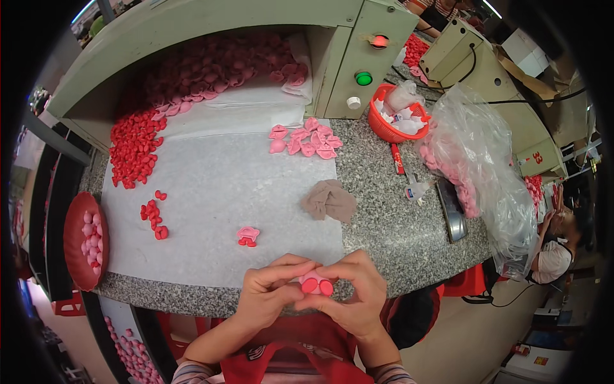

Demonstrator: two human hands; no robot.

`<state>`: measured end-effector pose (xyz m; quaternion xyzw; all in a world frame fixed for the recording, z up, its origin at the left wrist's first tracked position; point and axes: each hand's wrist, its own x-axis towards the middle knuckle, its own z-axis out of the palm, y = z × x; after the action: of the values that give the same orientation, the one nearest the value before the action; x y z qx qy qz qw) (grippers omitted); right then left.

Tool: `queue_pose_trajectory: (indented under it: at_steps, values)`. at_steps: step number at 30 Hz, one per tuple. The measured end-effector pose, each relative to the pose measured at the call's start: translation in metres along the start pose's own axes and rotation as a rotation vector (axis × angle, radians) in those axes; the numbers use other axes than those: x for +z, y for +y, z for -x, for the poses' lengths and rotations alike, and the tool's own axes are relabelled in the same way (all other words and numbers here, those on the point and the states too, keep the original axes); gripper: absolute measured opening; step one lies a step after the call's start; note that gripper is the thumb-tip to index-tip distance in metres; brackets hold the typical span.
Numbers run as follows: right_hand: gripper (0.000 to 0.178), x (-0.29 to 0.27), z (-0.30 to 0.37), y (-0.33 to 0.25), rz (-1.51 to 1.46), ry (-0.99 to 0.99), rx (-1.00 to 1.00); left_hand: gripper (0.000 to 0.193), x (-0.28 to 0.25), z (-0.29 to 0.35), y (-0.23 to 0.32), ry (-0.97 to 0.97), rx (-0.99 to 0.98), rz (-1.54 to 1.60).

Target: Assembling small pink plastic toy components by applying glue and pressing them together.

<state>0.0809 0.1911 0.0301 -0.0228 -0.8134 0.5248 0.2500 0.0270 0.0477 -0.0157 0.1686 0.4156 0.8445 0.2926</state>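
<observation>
Close to the table's front edge, my left hand (271,286) and my right hand (357,290) pinch a small pink toy figure (316,285) between their fingertips. Two red oval feet show on the side that faces up. Its far side is hidden by my fingers. Beyond my left hand, a pink piece with red parts (247,236) lies on the white sheet (204,256). A crumpled brown cloth (329,200) rests farther off, ahead of my right hand.
Pink shell-like pieces (307,137) and a heap of red parts (134,147) lie beyond. A green machine housing (339,70) stands at the back. Left is a red dish (75,249); right are an orange basket (391,131), a phone (452,211) and a plastic bag (505,185).
</observation>
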Motion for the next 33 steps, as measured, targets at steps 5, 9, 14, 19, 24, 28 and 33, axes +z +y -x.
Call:
queue_pose_trajectory:
  at_steps: [5,9,14,19,24,28,33]
  values:
    - [0.048,0.012,0.001,0.004,0.059,-0.041,-0.146,0.048,-0.010,0.004,0.003,-0.067,-0.110,0.309]
    - [0.052,0.022,0.002,0.001,0.061,-0.015,-0.162,0.050,-0.020,0.008,0.006,-0.041,-0.197,0.373]
    - [0.048,0.026,0.001,-0.012,0.012,-0.077,-0.112,0.059,-0.018,0.008,0.019,0.063,-0.218,0.258]
    - [0.026,0.027,0.011,-0.008,-0.151,-0.015,0.039,0.044,-0.023,0.006,0.013,-0.043,-0.028,0.333]
    - [0.021,0.025,0.012,-0.007,-0.108,-0.012,-0.018,0.043,-0.014,0.005,0.020,0.052,0.038,0.074]
    - [0.018,0.027,0.012,-0.001,-0.098,0.003,-0.135,0.034,-0.018,0.006,0.023,-0.015,0.122,-0.140]
    - [0.017,0.028,0.014,0.010,-0.116,0.016,-0.157,0.031,-0.012,0.007,0.026,-0.021,0.141,-0.229]
